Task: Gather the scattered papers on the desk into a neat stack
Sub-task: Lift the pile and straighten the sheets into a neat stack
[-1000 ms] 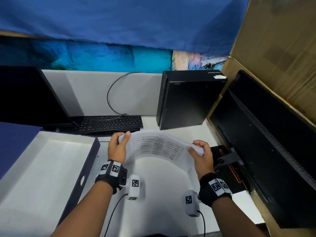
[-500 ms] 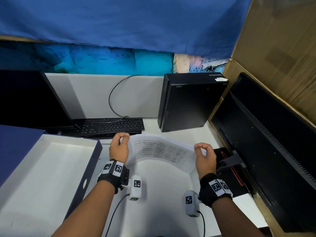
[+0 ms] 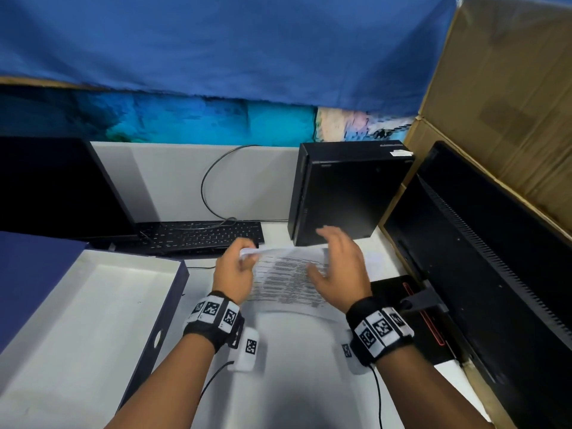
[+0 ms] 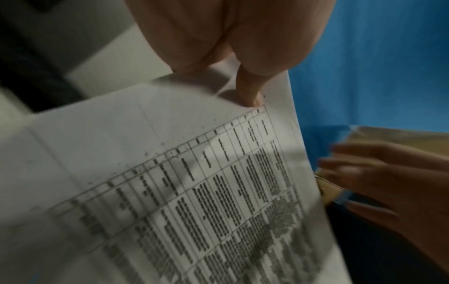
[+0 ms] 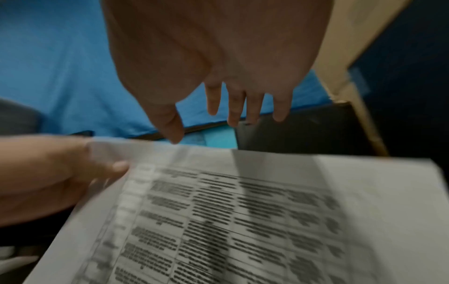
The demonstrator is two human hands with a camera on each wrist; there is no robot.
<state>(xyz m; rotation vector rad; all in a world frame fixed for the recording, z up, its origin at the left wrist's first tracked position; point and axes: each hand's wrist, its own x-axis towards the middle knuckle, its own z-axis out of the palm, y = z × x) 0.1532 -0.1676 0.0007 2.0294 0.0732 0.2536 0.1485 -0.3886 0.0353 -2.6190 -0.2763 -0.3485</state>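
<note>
Sheaf of white printed papers with a grey table of text [image 3: 288, 278] is held just above the white bench [image 3: 294, 351], in front of the black keyboard [image 3: 198, 238] and the upright black computer case [image 3: 346, 193]. Left hand [image 3: 233, 274] pinches the sheaf's far left corner, thumb on top; in the left wrist view one fingertip presses the sheet's margin. Right hand [image 3: 339, 270] hovers over the right half, fingers straight and spread, gripping nothing; whether it touches the paper cannot be told.

Judgement: the sheets are light, thin and limp, slick against each other, likely to sag, fan or slide apart from a single corner grip. Best taken at two opposite edges, then tapped square on the bench.
</note>
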